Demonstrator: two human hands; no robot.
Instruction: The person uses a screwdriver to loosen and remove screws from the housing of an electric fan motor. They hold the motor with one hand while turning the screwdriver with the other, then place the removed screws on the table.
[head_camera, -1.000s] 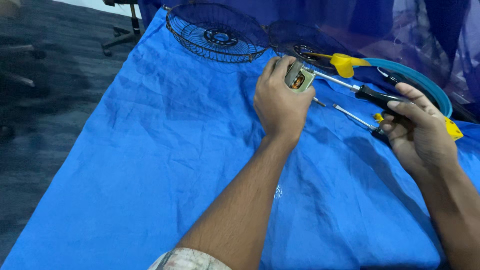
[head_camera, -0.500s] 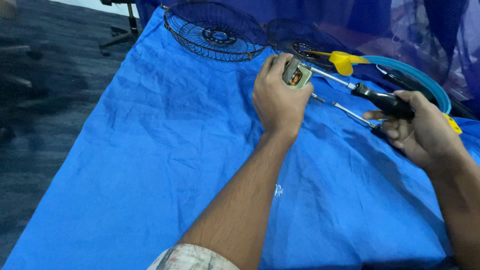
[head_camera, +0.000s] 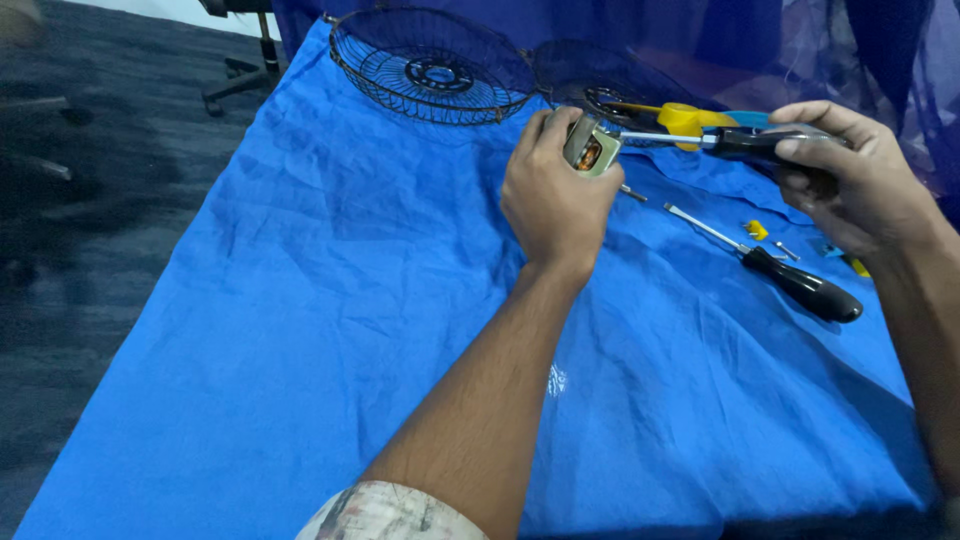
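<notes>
Left hand (head_camera: 555, 205) pinching small silver metal motor block (head_camera: 590, 152) above blue cloth (head_camera: 300, 330). Right hand (head_camera: 855, 180) wrapped round black-handled screwdriver (head_camera: 700, 140), shaft lying sideways, tip touching block's right side

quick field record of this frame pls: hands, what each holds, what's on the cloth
left hand: holds small metal motor part, raised above the cloth
right hand: grips black-handled screwdriver, tip at the motor part
surface: blue cloth
on cloth: second screwdriver, two black wire fan guards, small yellow pieces
behind the tool: yellow and blue part, kind unclear
</notes>
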